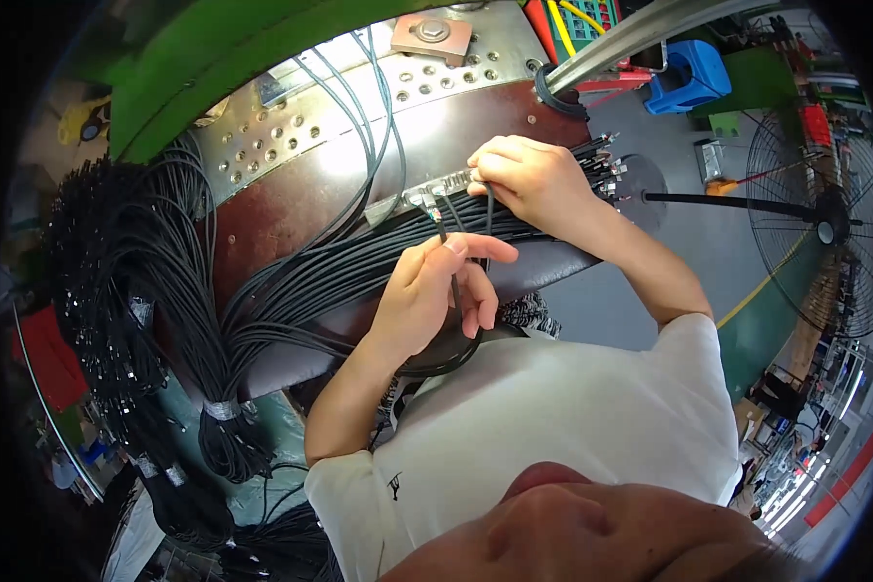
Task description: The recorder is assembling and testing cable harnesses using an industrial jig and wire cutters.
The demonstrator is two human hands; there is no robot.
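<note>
At centre-frame, the left hand pinches a black cable, best kept steady; the right hand is curled, its hold unclear.

White short-sleeved shirt, small black emblem

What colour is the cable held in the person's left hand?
The cable in the left hand is black, seen best in the head view.

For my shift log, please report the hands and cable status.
Left hand: pinching black cable, coloured wires exposed. Right hand: at metal strip, grip unclear. Cable bundle close beside strip.
</note>
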